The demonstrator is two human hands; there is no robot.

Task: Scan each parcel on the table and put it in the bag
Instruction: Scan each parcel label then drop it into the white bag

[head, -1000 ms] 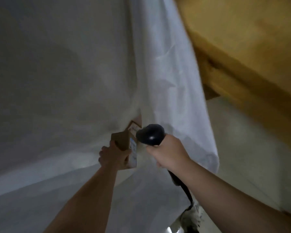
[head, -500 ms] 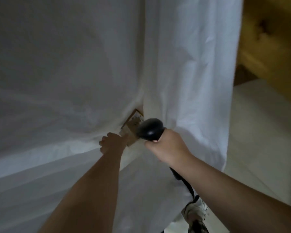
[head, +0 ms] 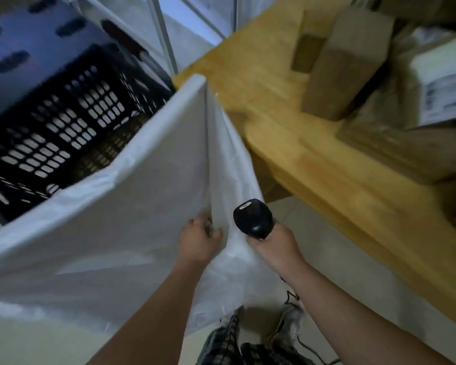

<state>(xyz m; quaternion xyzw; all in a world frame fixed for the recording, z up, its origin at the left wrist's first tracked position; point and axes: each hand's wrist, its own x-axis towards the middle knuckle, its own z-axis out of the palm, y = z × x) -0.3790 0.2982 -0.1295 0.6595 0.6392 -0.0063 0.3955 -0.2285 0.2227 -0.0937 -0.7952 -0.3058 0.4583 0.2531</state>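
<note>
Parcel gone from the left hand (head: 197, 243), which now pinches the bag (head: 142, 206); right hand (head: 275, 247) grips scanner (head: 253, 218).

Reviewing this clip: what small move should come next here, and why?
Probably release the white bag and reach the left hand to a brown parcel on the wooden table: that hand seems to pinch only bag fabric, the right hand grips the scanner, and parcels wait there.
</note>
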